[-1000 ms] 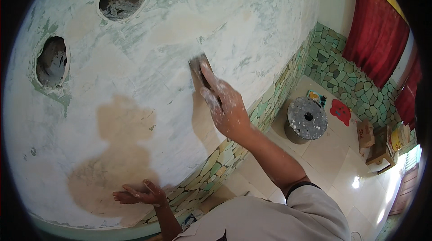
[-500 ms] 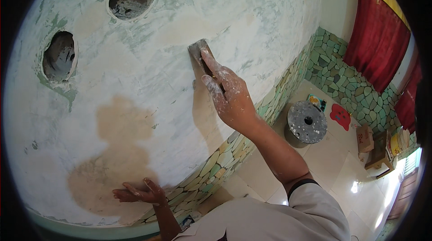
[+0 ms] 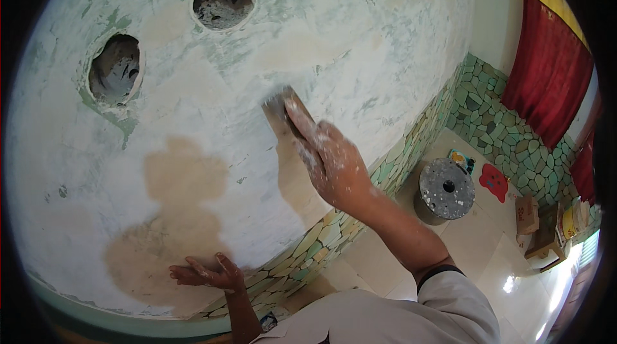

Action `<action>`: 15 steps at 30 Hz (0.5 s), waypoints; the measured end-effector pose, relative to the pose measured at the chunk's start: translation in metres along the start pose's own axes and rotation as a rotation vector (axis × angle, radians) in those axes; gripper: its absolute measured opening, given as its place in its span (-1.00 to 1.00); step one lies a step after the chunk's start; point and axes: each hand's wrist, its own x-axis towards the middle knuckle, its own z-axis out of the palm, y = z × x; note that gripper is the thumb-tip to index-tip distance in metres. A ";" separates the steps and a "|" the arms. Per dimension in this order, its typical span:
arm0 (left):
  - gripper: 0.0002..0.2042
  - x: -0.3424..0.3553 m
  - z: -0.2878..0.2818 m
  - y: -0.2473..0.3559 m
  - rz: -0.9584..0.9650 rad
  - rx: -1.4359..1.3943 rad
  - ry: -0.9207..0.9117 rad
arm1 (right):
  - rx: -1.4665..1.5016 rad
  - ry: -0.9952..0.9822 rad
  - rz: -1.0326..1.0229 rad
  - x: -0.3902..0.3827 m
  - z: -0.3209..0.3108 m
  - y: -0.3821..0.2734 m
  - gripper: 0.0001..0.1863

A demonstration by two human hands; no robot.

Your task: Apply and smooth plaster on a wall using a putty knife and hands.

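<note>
My right hand [image 3: 337, 167], speckled with white filler, grips a putty knife [image 3: 279, 103] with the index finger laid along it. The blade is against a wall [image 3: 276, 29] patched in white, beige and green. Lower down at the left, my left hand [image 3: 209, 274] holds nothing; its dusty fingers are spread close to the wall, and I cannot tell whether they touch it. Above and left of the knife are two round holes in the wall, an upper hole [image 3: 223, 3] and a lower hole [image 3: 114, 71]. My shadow falls across the surface.
Green stone cladding [image 3: 308, 247] runs along the wall's base. A grey, splattered round lid with a central hole [image 3: 437, 196] tops a bucket on the tiled floor [image 3: 475, 247]. Beyond lie a red mat [image 3: 493, 182], a cardboard box [image 3: 527, 215] and a small wooden stool [image 3: 545, 241]; red curtains [image 3: 549, 67] hang right.
The putty knife has moved down and left across the wall in my right hand. My view has shifted, so the holes and bucket appear further right. My left hand remains spread.
</note>
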 end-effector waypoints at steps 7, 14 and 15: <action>-0.38 0.001 0.003 0.002 0.006 -0.025 0.011 | -0.022 -0.053 0.027 0.003 0.013 -0.004 -0.34; -0.33 -0.004 -0.001 -0.003 -0.027 -0.020 -0.034 | -0.027 -0.082 0.020 -0.016 0.023 -0.016 -0.34; -0.33 -0.004 0.000 -0.002 -0.031 -0.013 -0.028 | -0.019 -0.115 0.043 -0.020 0.026 -0.018 -0.34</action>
